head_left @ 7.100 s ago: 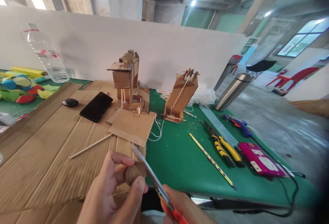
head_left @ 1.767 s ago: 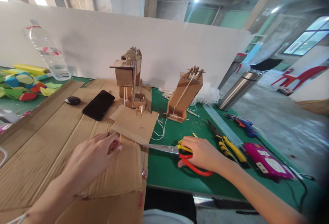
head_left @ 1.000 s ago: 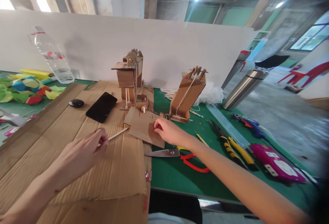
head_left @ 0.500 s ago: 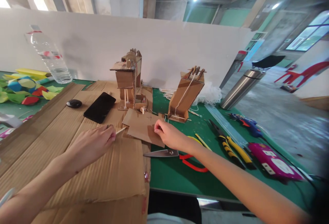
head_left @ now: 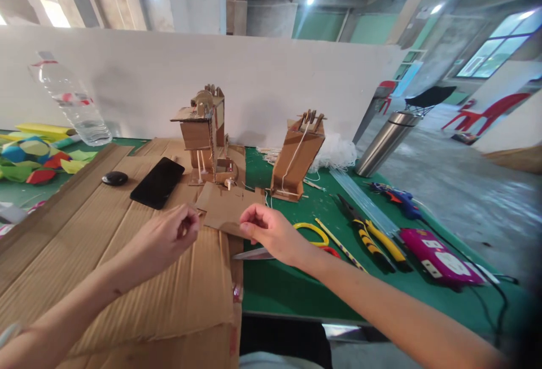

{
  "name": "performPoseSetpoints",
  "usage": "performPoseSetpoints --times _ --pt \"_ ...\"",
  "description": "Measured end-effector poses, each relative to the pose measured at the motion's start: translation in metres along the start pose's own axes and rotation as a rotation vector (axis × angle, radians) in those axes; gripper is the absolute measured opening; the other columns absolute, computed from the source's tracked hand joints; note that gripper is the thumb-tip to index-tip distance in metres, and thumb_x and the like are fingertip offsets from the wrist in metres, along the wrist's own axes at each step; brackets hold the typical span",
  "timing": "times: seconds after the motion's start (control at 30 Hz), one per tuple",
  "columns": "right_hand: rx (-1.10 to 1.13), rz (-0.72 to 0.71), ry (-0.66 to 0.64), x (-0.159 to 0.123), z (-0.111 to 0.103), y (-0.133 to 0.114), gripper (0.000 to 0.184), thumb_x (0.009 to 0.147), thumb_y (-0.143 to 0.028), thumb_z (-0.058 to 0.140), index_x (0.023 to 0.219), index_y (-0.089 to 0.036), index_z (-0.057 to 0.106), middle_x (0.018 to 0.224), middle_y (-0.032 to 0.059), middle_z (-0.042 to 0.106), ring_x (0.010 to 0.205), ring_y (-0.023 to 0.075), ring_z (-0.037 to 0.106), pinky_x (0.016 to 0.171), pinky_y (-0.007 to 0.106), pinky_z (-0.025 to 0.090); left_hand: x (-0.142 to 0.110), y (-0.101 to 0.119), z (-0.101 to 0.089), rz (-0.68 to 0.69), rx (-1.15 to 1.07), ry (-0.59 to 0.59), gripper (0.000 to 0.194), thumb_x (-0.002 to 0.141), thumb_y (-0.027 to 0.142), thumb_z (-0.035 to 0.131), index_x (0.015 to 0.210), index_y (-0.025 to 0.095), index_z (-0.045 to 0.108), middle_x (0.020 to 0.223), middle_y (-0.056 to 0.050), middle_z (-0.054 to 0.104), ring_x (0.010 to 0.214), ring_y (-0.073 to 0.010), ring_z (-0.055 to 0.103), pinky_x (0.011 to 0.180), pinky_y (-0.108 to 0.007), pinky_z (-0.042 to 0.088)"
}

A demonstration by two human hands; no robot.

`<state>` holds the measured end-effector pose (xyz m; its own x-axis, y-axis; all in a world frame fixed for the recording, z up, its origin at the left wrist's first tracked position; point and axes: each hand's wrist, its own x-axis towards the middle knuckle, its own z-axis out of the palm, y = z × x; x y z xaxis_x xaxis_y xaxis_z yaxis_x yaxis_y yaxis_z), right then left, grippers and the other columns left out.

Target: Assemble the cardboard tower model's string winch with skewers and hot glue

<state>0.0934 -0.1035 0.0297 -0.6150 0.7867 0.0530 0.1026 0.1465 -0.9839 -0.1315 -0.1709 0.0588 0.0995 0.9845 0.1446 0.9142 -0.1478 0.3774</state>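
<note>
My left hand (head_left: pixel 175 233) is closed over the large corrugated cardboard sheet (head_left: pixel 169 290). A short pale tip of a thin stick shows at its fingertips; the remainder is hidden. To the right, my right hand (head_left: pixel 271 233) has thumb and forefinger pinched together in front of a small cut cardboard piece (head_left: pixel 224 205); whatever they hold is too small to make out. Scissors (head_left: pixel 254 254) lie partly under that hand, with yellow and red handles. Behind the small piece stands a cardboard model (head_left: pixel 199 132), and right of it leans a cardboard arm part (head_left: pixel 296 160) with string.
A black phone (head_left: pixel 157 183) and a dark mouse-like object (head_left: pixel 114 178) lie at left. On the green table (head_left: pixel 292 295) are a patterned stick (head_left: pixel 339 242), pliers (head_left: pixel 372 239), clear glue sticks (head_left: pixel 364 202), a glue gun (head_left: pixel 398 197), a magenta box (head_left: pixel 440 256) and a steel flask (head_left: pixel 387 143).
My left hand has turned, so the stick that stuck out toward the cardboard piece is now mostly hidden. My right hand has shifted slightly left and down, over the scissors. The view has shifted a little.
</note>
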Motion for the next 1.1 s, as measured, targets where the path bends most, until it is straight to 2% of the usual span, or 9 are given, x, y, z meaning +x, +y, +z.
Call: performPoseSetpoints --times 0.1,0.17,0.4,0.63,0.83,0.9,0.97,1.03,1.1 --pt "0.449 0.118 -0.038 -0.005 0.016 -0.009 0.030 0.069 -0.038 0.073 0.082 -0.017 0.056 0.068 -0.0039 0.054 0.062 0.0096 0.052 0.062 0.026 0.045 -0.002 0.021 0.009 0.096 -0.232 0.045 0.014 0.086 0.027 0.038 0.078 0.019 0.047 0.068 0.003 0.051 0.058 -0.0095 0.045 0.054 -0.022 0.036" --pt "0.640 0.147 -0.041 -0.010 0.023 -0.014 0.032 0.064 -0.036 0.078 0.080 -0.017 0.058 0.065 -0.0040 0.056 0.061 0.0095 0.054 0.063 0.026 0.046 -0.003 0.034 0.013 0.149 -0.314 0.060 0.011 0.084 0.024 0.040 0.076 0.019 0.046 0.069 0.003 0.051 0.059 -0.0092 0.045 0.056 -0.022 0.038" --pt "0.889 0.120 -0.041 -0.022 0.030 -0.021 0.028 0.062 -0.026 0.082 0.073 -0.015 0.059 0.064 -0.0029 0.058 0.061 0.0083 0.054 0.059 0.022 0.047 -0.005 0.050 0.021 0.234 -0.449 0.075 0.007 0.086 0.022 0.042 0.081 0.019 0.046 0.073 0.001 0.053 0.062 -0.0100 0.050 0.058 -0.024 0.042" --pt "0.809 0.139 -0.112 -0.019 0.024 -0.016 0.030 0.066 -0.037 0.078 0.068 -0.014 0.059 0.064 -0.0011 0.058 0.060 0.0094 0.054 0.057 0.024 0.048 -0.003 0.052 0.021 0.234 -0.436 0.131 0.009 0.087 0.024 0.045 0.080 0.019 0.049 0.070 0.002 0.053 0.062 -0.0094 0.051 0.059 -0.023 0.043" --pt "0.376 0.046 -0.035 -0.024 0.016 -0.014 0.036 0.068 -0.047 0.074 0.070 -0.016 0.054 0.062 -0.0039 0.053 0.054 0.0093 0.052 0.054 0.025 0.046 -0.002 0.049 0.025 0.201 -0.388 0.181 0.010 0.085 0.027 0.051 0.079 0.019 0.053 0.068 0.003 0.055 0.061 -0.0092 0.052 0.056 -0.022 0.042" --pt "0.142 -0.011 -0.018 -0.026 0.000 -0.014 0.032 0.076 -0.047 0.066 0.075 -0.017 0.054 0.064 -0.0035 0.052 0.055 0.0099 0.051 0.053 0.024 0.043 -0.002 0.048 0.026 0.199 -0.360 0.166 0.010 0.085 0.028 0.050 0.082 0.019 0.055 0.069 0.003 0.057 0.061 -0.0095 0.053 0.057 -0.022 0.043" --pt "-0.146 -0.080 0.052 -0.022 -0.034 -0.014 0.025 0.085 -0.043 0.055 0.081 -0.018 0.055 0.068 -0.0014 0.055 0.059 0.0117 0.053 0.053 0.024 0.041 -0.003 0.046 0.026 0.198 -0.340 0.133 0.012 0.087 0.028 0.047 0.087 0.020 0.057 0.073 0.002 0.059 0.064 -0.0099 0.054 0.059 -0.022 0.044" --pt "-0.487 -0.155 0.310 -0.009 -0.086 -0.012 0.021 0.087 -0.038 0.051 0.083 -0.018 0.056 0.071 0.0011 0.059 0.062 0.0136 0.054 0.058 0.025 0.041 -0.004 0.044 0.026 0.201 -0.330 0.090 0.017 0.089 0.027 0.042 0.090 0.021 0.059 0.077 0.001 0.061 0.068 -0.0107 0.057 0.062 -0.022 0.045" --pt "-0.765 -0.121 0.619 0.015 -0.147 -0.008 0.019 0.088 -0.030 0.047 0.089 -0.016 0.059 0.079 0.0053 0.064 0.068 0.0155 0.057 0.065 0.027 0.041 -0.005 0.043 0.027 0.204 -0.336 0.045 0.022 0.091 0.027 0.039 0.092 0.022 0.060 0.079 0.001 0.062 0.070 -0.0111 0.058 0.062 -0.022 0.045"
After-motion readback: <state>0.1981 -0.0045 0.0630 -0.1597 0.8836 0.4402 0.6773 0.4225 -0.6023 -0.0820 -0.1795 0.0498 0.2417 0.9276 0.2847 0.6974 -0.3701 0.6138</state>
